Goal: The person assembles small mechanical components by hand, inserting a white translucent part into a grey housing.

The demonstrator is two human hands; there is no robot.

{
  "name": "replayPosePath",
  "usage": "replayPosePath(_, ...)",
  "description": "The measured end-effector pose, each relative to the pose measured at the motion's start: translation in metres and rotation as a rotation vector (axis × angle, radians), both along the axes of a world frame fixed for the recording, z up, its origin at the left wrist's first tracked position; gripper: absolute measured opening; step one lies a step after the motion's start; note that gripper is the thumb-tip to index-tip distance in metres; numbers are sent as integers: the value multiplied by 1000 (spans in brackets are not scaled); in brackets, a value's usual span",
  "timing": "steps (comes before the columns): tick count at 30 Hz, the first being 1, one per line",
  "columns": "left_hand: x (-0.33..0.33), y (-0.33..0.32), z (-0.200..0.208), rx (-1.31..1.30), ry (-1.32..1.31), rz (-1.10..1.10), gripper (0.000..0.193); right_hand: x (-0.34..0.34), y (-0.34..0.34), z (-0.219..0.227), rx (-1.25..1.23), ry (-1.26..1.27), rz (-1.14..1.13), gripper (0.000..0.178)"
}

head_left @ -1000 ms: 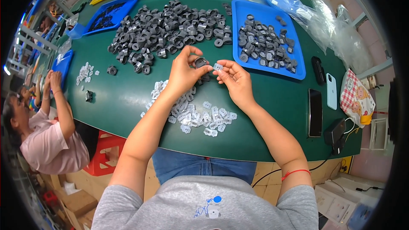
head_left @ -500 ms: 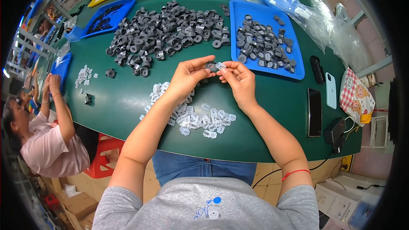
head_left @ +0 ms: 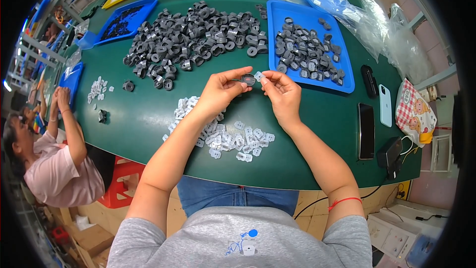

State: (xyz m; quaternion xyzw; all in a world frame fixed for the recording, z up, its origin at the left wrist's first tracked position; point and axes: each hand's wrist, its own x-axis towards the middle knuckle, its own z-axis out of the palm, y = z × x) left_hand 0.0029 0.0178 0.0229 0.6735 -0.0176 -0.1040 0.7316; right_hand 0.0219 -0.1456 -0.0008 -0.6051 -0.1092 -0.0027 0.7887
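Observation:
My left hand (head_left: 223,88) is closed, pinching a dark grey ring-shaped plastic part (head_left: 249,79) between thumb and fingers. Beside it, my right hand (head_left: 283,97) grips a small translucent white plastic piece (head_left: 259,76) in its fingertips, right at the grey part's edge. Whether the two touch I cannot tell. A heap of white plastic pieces (head_left: 225,139) lies on the green table between my forearms, partly hidden by my left arm. Farther off is a big pile of grey plastic parts (head_left: 198,34). To its right, a blue tray (head_left: 342,77) carries grey parts (head_left: 307,54) with pale inserts.
On the right are a black phone (head_left: 366,131), a light blue phone (head_left: 385,105), a black case (head_left: 369,81) and a patterned pouch (head_left: 415,111). Plastic bags (head_left: 396,44) lie at the back right. A co-worker (head_left: 59,164) sits at the left near small white pieces (head_left: 98,89).
My right hand has shifted slightly right with the white piece, which is now tilted. The grey part has turned in my left hand, showing more of its inside.

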Motion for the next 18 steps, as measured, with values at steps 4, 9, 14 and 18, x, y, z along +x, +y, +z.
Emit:
replayPosePath(4,0,-1,1,10,2,9,39,0,-1,-1,8,1,4,14)
replayPosePath(9,1,0,-3,-87,-4,13,35,0,0,-1,-7,4,14,13)
replayPosePath(14,2,-1,-3,-66,29,7,35,0,-1,-2,-7,7,16,13)
replayPosePath(18,1,-1,-3,-44,-17,20,37,-1,1,0,27,6,13,17)
